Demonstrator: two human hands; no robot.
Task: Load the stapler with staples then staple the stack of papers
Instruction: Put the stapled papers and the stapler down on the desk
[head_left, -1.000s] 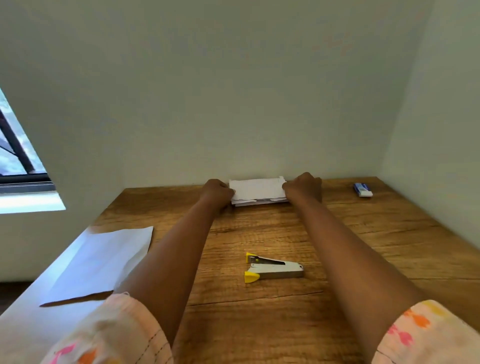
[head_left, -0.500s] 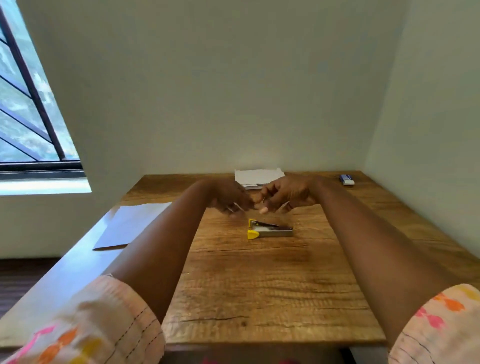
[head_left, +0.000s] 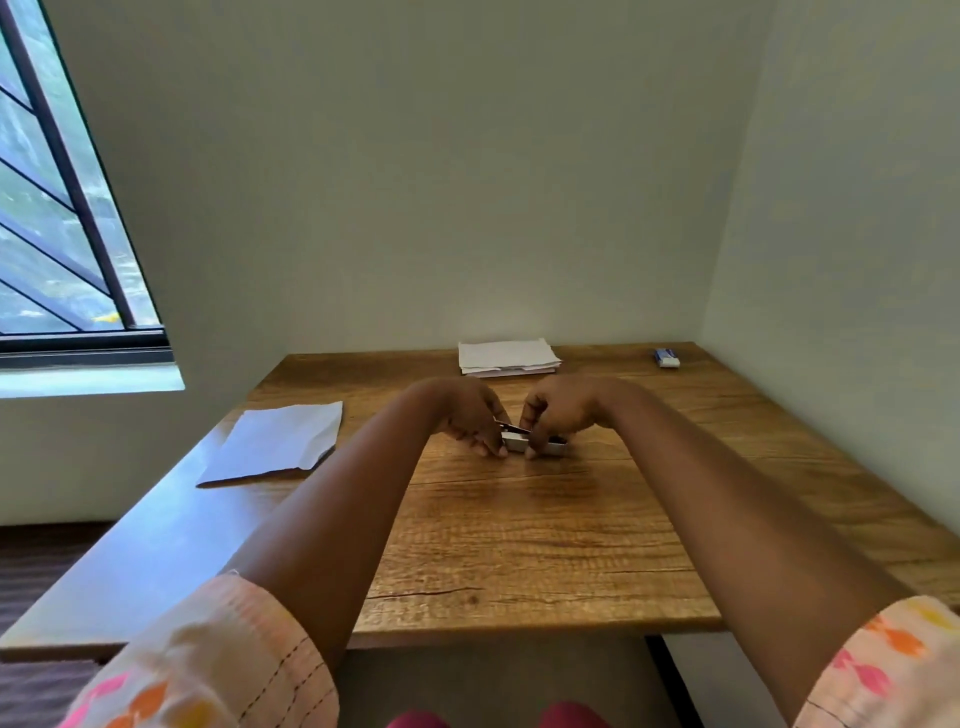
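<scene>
Stapler (head_left: 519, 441) sits mid-table, both hands on it. Left hand (head_left: 467, 415) has fingers curled down around the stapler's left end, tips on the wood; right hand (head_left: 558, 415) pinches the right half from above. The hands cover most of the stapler body: only a strip of silver metal and a dark end at the right show, so I can't tell whether the top is lifted or whether staples are in. Stack of papers (head_left: 506, 356) lies flat at the far edge of the table (head_left: 519, 561), close to the back wall, apart from the hands. Small blue-and-white box (head_left: 666, 357) is in the far right corner, near the side wall; label too small to read. Loose white sheet (head_left: 278, 441) lies on the left side, its near corner at the table's left edge. Bare wood runs from the hands to the near edge between both forearms. Walls close in on the back and right; window at left. Patterned sleeves are cut off at the bottom of the view.
</scene>
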